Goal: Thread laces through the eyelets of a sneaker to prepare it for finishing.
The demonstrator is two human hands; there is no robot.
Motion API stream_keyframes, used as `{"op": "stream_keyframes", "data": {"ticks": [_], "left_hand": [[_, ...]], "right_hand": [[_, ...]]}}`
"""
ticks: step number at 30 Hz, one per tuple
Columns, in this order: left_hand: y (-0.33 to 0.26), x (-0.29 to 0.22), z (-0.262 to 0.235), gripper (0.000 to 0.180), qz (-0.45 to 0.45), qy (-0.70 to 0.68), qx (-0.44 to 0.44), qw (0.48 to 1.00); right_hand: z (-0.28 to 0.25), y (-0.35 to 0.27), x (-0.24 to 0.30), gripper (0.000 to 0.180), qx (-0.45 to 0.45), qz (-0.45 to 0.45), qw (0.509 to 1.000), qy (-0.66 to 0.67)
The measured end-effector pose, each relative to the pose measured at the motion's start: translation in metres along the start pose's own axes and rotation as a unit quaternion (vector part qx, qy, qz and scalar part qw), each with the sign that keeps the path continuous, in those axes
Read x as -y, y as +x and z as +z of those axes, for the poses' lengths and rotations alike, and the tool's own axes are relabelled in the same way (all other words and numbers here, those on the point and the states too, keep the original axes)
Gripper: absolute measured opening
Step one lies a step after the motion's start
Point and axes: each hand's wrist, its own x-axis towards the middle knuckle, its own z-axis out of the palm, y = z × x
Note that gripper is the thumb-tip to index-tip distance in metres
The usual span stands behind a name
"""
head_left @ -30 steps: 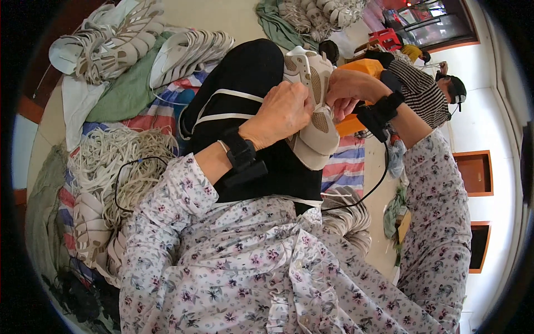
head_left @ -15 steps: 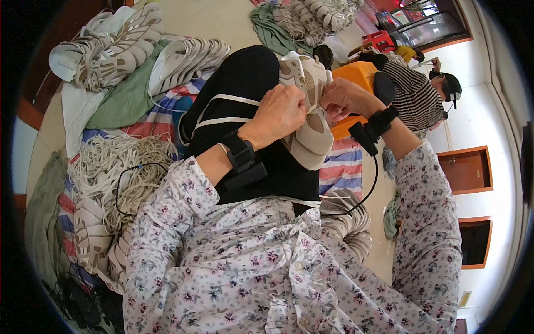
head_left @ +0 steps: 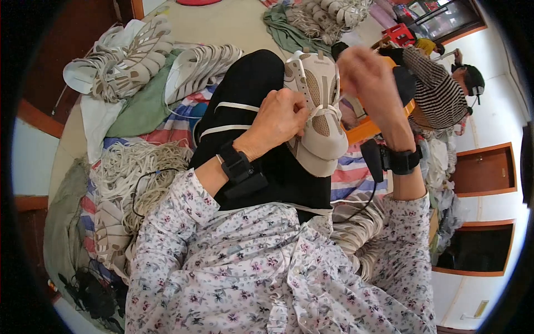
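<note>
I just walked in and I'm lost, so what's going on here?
Someone is handling a beige shoe upper over their black trousers. Their left hand is at its left edge; the blurred right hand is raised on its right. A pale lace crosses it. A pile of loose laces lies leftward.

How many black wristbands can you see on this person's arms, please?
2: one wristband on the wrist of the left hand, the other wristband on that of the right hand. The sleeves might hide more.
</note>
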Motion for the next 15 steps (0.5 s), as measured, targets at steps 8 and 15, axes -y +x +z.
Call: {"op": "stream_keyframes", "data": {"ticks": [8, 15], "left_hand": [[-0.003, -0.004, 0.001, 0.016, -0.037, -0.011, 0.016, 0.999], [-0.007, -0.005, 0.018, 0.013, 0.038, 0.101, -0.045, 0.993]], "right_hand": [[0.032, -0.020, -0.032, 0.013, 0.076, 0.053, 0.985, -0.144], [0.023, -0.026, -0.032, 0.009, 0.101, 0.052, 0.980, -0.165]]}}
